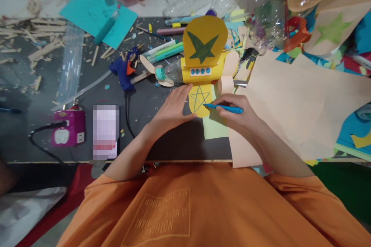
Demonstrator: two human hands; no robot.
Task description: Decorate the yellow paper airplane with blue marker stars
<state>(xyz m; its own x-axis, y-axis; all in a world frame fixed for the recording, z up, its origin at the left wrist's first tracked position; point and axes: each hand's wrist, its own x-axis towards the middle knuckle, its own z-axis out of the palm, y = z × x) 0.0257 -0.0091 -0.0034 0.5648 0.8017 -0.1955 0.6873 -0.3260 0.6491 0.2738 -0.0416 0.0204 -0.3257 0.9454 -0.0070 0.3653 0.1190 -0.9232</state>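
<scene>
Pen (228, 109), which my right hand (239, 110) is pinching, is touching the flap (199, 99); my left hand (176, 105), thumb spread, is touching its edge.

1. The bare left forearm (135, 150) slants inward and away from the torso, its wrist nearly straight.
2. The bare left hand (174, 105) lies palm down, fingers extended close together, thumb spread sideways toward the right hand (242, 119).
3. The right hand, also bare, is bent into a pinching writing grip.
4. The bare right forearm (279, 150) slants inward, mirroring the left.
</scene>
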